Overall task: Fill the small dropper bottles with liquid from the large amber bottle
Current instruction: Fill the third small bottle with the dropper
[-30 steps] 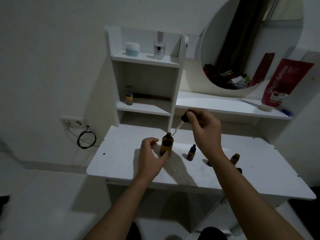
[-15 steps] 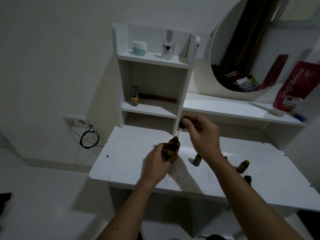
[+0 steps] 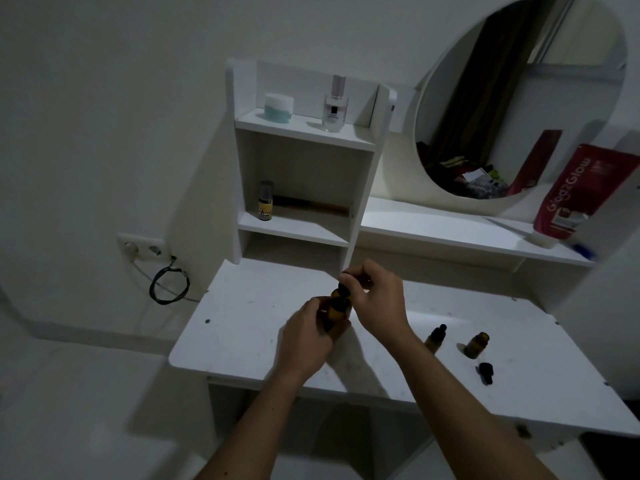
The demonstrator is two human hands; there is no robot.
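Amber bottle (image 3: 337, 308) gripped between left hand (image 3: 308, 336), right hand (image 3: 375, 299).

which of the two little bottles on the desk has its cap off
The right-hand small bottle, farthest from the hands: its neck is bare. The one beside it wears its black dropper top. A loose dropper cap lies nearby.

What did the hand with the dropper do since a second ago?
The right hand lowered the dropper from above down onto the neck of the large amber bottle. The left hand kept gripping that bottle. The small bottles on the table look untouched.
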